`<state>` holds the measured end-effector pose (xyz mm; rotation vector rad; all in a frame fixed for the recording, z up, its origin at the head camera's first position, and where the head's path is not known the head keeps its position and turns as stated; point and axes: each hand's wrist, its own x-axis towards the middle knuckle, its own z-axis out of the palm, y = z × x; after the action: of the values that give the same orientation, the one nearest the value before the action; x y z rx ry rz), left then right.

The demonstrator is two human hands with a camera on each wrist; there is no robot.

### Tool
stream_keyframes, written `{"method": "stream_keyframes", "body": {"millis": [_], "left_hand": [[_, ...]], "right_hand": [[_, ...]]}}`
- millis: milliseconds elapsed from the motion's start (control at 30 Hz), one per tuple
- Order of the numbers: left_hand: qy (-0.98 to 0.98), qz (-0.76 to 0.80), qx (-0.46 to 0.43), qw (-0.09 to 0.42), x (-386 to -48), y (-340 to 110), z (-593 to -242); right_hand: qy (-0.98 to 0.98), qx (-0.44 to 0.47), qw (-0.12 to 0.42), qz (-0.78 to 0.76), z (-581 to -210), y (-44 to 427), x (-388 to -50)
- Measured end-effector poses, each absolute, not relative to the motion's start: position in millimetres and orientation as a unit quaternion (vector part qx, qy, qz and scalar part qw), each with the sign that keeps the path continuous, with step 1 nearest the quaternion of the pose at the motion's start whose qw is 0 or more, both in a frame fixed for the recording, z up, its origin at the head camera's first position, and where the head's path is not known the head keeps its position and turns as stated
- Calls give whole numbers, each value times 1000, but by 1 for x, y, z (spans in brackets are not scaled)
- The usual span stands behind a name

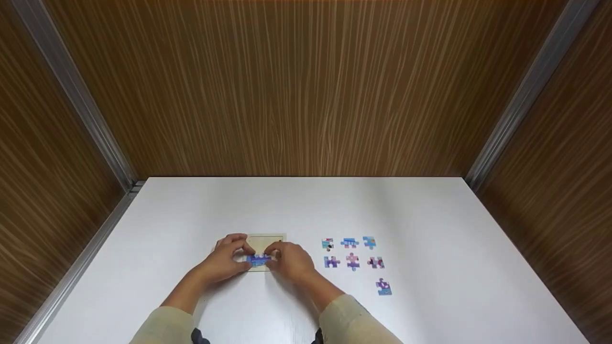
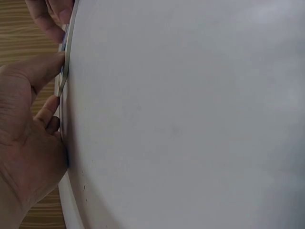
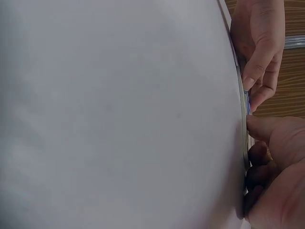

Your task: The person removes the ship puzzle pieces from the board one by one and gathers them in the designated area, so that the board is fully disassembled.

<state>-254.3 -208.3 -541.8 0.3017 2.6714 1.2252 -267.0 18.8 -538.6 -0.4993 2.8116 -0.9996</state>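
In the head view, a small pale wooden puzzle tray (image 1: 267, 239) lies on the white table, with blue and purple jigsaw pieces (image 1: 258, 260) along its near side. My left hand (image 1: 224, 260) is at the tray's left, its thumb and forefinger pinching at the left end of those pieces. From the right, my right hand (image 1: 291, 262) pinches at their other end with thumb and forefinger. Both wrist views look edge-on at the tray, so the pieces are mostly hidden; a sliver of blue jigsaw piece (image 3: 247, 100) shows by the left thumb.
Several loose jigsaw pieces (image 1: 353, 261) lie in rough rows right of the tray, with one purple and blue piece (image 1: 383, 286) nearer the front. Wood-grain panels (image 1: 306, 95) enclose the white table (image 1: 454, 267) at the back and sides.
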Motion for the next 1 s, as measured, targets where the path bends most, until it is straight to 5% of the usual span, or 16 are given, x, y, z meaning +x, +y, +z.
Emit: {"method": "stream_keyframes", "body": {"millis": [1000], "left_hand": [[902,410,99,93,-254,-208,-542]], "right_hand": [[890,-173,59,-418,-519,67,-246]]}}
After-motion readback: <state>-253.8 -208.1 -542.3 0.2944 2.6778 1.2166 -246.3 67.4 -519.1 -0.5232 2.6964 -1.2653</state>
